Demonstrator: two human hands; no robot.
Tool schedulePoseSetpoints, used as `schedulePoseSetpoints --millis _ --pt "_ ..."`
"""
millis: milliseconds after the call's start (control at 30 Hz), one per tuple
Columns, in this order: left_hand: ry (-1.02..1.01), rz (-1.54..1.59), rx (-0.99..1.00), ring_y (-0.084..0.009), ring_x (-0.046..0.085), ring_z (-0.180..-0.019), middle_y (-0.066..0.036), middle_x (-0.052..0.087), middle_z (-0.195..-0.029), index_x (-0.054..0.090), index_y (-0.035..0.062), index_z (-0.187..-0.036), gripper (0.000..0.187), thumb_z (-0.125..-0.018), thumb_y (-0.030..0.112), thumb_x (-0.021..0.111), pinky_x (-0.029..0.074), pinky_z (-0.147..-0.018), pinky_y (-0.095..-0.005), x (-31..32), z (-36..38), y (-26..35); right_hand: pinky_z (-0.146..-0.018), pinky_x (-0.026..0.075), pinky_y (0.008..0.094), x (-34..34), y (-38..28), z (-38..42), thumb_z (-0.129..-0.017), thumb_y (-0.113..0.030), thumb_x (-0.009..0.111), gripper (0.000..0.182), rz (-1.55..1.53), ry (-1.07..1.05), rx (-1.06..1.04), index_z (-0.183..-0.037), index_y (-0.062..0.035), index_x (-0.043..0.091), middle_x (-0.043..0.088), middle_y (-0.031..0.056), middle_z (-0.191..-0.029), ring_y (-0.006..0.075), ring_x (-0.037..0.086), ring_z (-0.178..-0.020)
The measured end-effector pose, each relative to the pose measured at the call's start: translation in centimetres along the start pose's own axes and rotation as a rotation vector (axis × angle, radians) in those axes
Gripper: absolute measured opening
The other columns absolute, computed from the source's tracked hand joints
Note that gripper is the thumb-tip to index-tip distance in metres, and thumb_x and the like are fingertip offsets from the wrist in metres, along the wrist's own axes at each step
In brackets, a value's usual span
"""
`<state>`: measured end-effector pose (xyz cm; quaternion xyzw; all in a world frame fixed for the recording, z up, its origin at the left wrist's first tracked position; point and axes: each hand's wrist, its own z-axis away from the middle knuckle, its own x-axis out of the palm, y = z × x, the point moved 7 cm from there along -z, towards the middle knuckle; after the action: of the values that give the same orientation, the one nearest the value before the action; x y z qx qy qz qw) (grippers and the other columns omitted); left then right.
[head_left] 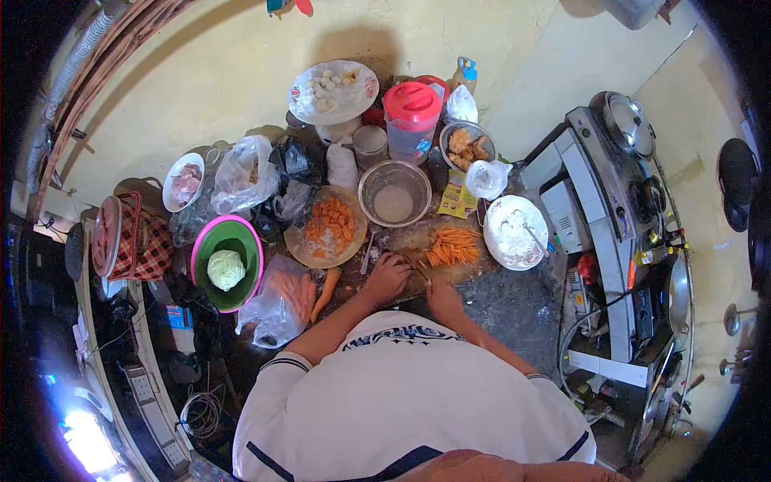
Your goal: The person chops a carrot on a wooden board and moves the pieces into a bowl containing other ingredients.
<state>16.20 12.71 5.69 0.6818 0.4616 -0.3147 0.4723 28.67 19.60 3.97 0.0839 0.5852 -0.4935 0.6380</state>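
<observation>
On the dark wooden cutting board (353,283), my left hand (387,277) lies with its fingers bent and pressed down; whatever is under them is hidden. Close by on the right, my right hand (443,299) is closed around a knife (419,269), whose narrow blade points away from me toward the left fingertips. Just beyond the knife is a heap of carrot sticks (452,246). A whole carrot (326,291) rests left of my left hand, beside a clear plastic bag (273,309) with more carrots. A spoon (368,255) lies above my left hand.
Around the board stand a plate of chopped carrot (299,243), a metal bowl of cloudy liquid (393,173), a white bowl of flour-like powder (502,257) and a green basin (205,289) holding a cabbage (226,270). A red-lidded jug (412,128) stands behind; a stove (602,173) is at right.
</observation>
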Motion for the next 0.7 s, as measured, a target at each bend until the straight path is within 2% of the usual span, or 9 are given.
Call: schedulePoseSetpoints --millis 267,700 --pt "-0.038 0.021 -0.005 -0.0222 0.05 -0.102 -0.003 0.063 -0.099 0.066 0.0075 -0.089 0.02 -0.07 0.013 0.061 0.034 -0.095 -0.044 1.1 0.2 -0.7 -0.061 0.047 0.0539 -0.2 -0.5 0.2 -0.09 -0.03 0.046 0.028 0.02 -0.072 0.052 -0.092 -0.0026 0.05 0.06 0.0262 -0.073 0.0442 0.06 -0.07" --pt "-0.039 0.009 -0.007 -0.0216 0.049 -0.103 -0.003 0.062 -0.1 0.065 0.0077 -0.087 0.02 -0.068 0.014 0.062 0.033 -0.097 -0.045 1.0 0.1 -0.2 -0.059 0.047 0.052 1.8 0.7 -0.4 -0.09 -0.029 0.045 0.027 0.07 -0.037 0.046 -0.093 -0.0025 0.048 0.061 0.0252 -0.073 0.0426 0.06 -0.068"
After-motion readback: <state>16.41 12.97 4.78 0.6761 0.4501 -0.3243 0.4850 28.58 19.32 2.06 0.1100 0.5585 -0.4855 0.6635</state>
